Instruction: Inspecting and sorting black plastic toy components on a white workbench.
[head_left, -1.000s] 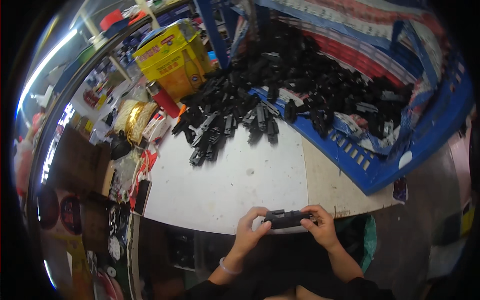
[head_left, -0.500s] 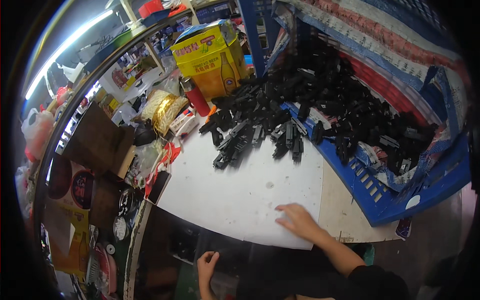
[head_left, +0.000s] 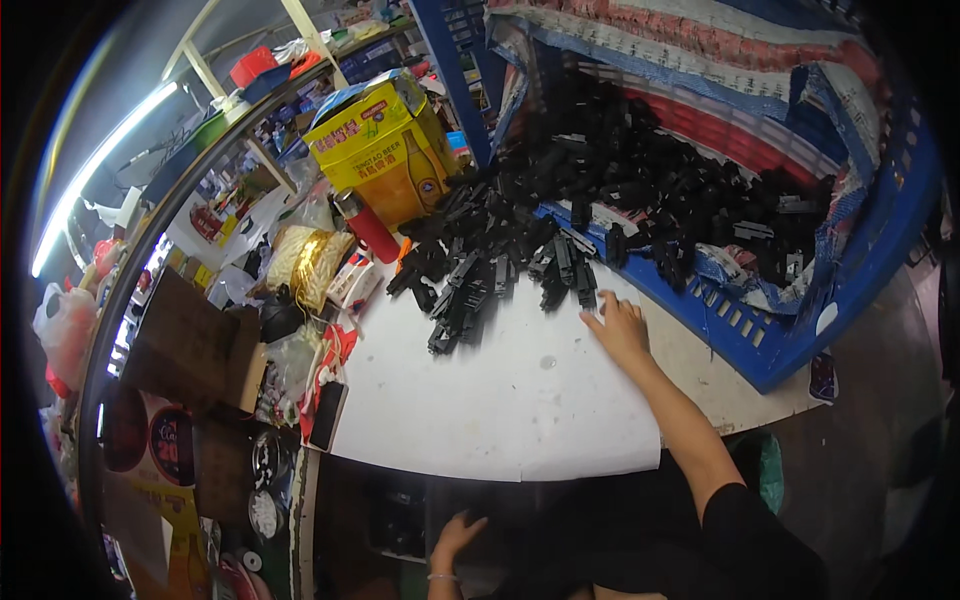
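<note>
A heap of small black plastic parts point(head_left: 462, 300) lies at the far side of the white sheet point(head_left: 440, 410). It runs on into a blue plastic crate point(head_left: 760, 355) at the right, lined with a striped woven sack point(head_left: 690, 55). My right hand point(head_left: 625, 330) is over the sheet, just right of the heap's near edge. Its thumb and fingers are apart, and nothing shows in them. Below the table's front edge, near my body, hovers my left hand point(head_left: 457, 537), fingers loosely apart and holding nothing that I can see.
A yellow carton point(head_left: 375, 155) and a red flask point(head_left: 368, 228) stand behind the heap. A dark phone-like slab point(head_left: 327, 415) lies at the sheet's left edge. Bags, a cushion-like bundle point(head_left: 308, 262) and brown boxes point(head_left: 180, 330) crowd the left side. A green bag point(head_left: 770, 475) hangs low at the right.
My right hand has moved forward from the sheet's near edge to beside the black parts. My left hand has shifted slightly right, its fingers more extended. The view has tilted and shifted.
</note>
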